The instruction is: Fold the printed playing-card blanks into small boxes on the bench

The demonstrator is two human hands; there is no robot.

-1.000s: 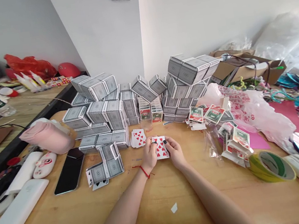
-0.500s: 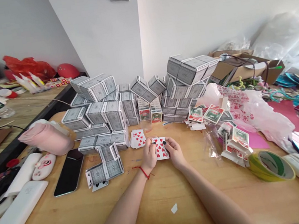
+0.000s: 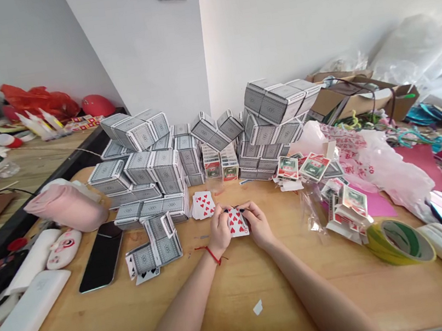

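Note:
My left hand and my right hand together pinch a playing card with red hearts, held just above the wooden table. The card's top edge is bent down under my fingertips. A red string circles my left wrist. Just beyond my left hand lies a small fan of heart cards. A folded structure of grey-backed cards stands to the left of my hands. Behind them rises a wall of stacked grey card blocks.
A black phone, a pink roll and white cases lie left. Card packs, pink plastic bags, a yellow-green tape roll and paper scraps crowd the right. A paper bit lies near me.
My fingers have folded the top of the heart card down, so less of its face shows. The hands stayed in the same spot; the view shifted slightly.

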